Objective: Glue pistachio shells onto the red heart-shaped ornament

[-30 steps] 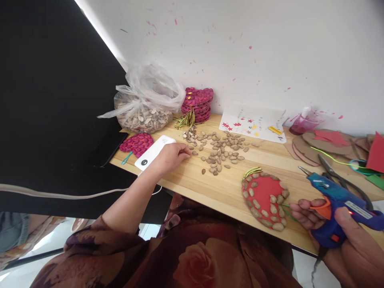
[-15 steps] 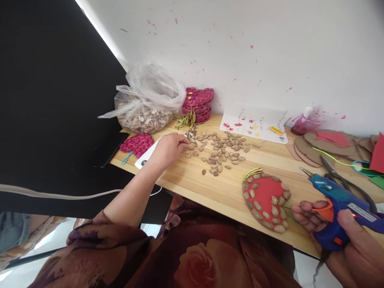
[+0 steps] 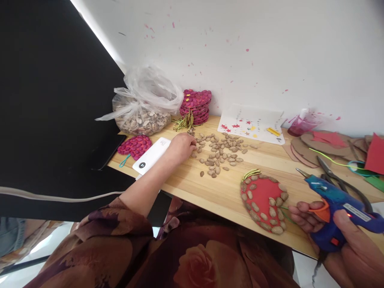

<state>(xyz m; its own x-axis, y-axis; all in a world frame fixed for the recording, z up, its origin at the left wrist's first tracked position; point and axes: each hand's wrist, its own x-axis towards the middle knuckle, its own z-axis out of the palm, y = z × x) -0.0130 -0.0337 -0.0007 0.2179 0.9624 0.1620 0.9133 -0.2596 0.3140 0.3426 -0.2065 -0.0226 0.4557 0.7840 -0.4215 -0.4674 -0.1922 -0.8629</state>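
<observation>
My left hand [image 3: 181, 147] is at the left edge of a spread of brown shells [image 3: 220, 154], its fingers curled down and pressed together; what they hold, if anything, is hidden. In my right hand [image 3: 345, 236] is a blue glue gun [image 3: 339, 204] with an orange trigger, its nozzle pointing up and left. Left of the gun lies a red heart-shaped piece [image 3: 264, 196] with shells along its border and down its right side, and a yellow-green tassel at its top. A green cord runs from the heart to my right fingers.
A plastic bag of shells [image 3: 144, 120], a stack of pink pieces [image 3: 196, 106], another pink piece [image 3: 136, 147], a white power bank [image 3: 151, 156] and a phone [image 3: 109, 152] sit left. Scissors [image 3: 333, 174], cardboard [image 3: 318, 142], a star sheet [image 3: 250, 126] and a stained cup [image 3: 300, 124] lie right.
My left hand has moved right, further over the shells, uncovering more of the white power bank. My right hand still holds the glue gun, and the view has shifted slightly.
</observation>
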